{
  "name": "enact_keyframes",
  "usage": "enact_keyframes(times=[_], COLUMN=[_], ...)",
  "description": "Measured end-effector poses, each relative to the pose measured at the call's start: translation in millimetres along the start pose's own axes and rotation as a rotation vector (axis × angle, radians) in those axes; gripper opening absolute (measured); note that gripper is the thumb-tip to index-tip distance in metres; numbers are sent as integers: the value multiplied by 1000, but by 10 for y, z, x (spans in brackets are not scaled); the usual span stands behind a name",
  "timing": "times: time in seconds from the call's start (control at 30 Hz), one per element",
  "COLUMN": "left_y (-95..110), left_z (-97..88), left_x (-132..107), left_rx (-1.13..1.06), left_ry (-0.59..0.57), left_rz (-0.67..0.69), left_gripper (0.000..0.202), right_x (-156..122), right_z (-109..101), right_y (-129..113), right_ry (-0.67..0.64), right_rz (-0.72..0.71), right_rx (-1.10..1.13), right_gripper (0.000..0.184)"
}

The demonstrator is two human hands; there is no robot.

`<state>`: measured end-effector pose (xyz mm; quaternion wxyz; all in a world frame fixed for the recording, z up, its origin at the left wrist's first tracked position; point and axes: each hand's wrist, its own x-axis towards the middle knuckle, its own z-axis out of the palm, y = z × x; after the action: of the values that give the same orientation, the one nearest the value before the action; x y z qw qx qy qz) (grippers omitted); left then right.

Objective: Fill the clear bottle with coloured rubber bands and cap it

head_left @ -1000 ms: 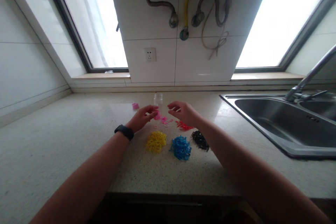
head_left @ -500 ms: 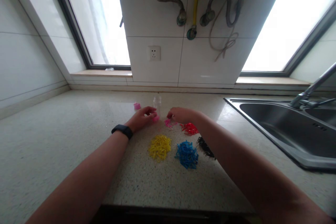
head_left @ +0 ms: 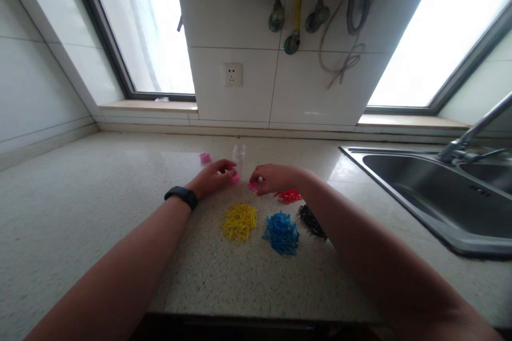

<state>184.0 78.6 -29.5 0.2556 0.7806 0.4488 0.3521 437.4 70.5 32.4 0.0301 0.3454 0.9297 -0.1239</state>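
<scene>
My left hand [head_left: 211,178], a black band on its wrist, rests on the speckled counter [head_left: 80,213] with fingers curled around small pink bands [head_left: 234,178]. My right hand [head_left: 272,178] lies just to the right, fingers pinched together on more pink bands [head_left: 253,186]. A small clear bottle [head_left: 239,154] stands just behind the two hands. In front of them lie a yellow pile [head_left: 239,221], a blue pile [head_left: 281,232], a red pile [head_left: 288,195] and a black pile [head_left: 311,220] of tiny bands. A pink lid [head_left: 205,157] sits to the left of the bottle.
A steel sink [head_left: 432,192] with a tap [head_left: 474,133] is set in the counter at the right. A tiled wall with a socket [head_left: 233,74] and hoses [head_left: 304,5] rises behind, windows on both sides. The counter's front edge runs below my forearms.
My right hand has come down from a spread pose and closed on the pink bands, gathering them leftward. My left hand stayed curled by the bottle. The view shifted slightly.
</scene>
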Motion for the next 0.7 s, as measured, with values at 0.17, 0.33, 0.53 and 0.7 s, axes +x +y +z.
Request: enact_keyframes(times=[0.17, 0.33, 0.53, 0.7], left_y=[18, 46, 48, 53], left_z=[1, -1, 13, 15], left_x=[-11, -22, -21, -24], left_rx=[3, 17, 52, 42], left_ry=[-10, -29, -28, -28], left_rz=[8, 14, 49, 52], left_gripper=[46, 47, 46, 47], right_x=[13, 51, 147, 148], right_z=[-25, -7, 69, 57], right_y=[-112, -142, -38, -27], right_ry=[1, 31, 43, 68], right_rz=[36, 10, -32, -39], right_rx=[-43, -99, -90, -65], right_gripper=[40, 26, 22, 21])
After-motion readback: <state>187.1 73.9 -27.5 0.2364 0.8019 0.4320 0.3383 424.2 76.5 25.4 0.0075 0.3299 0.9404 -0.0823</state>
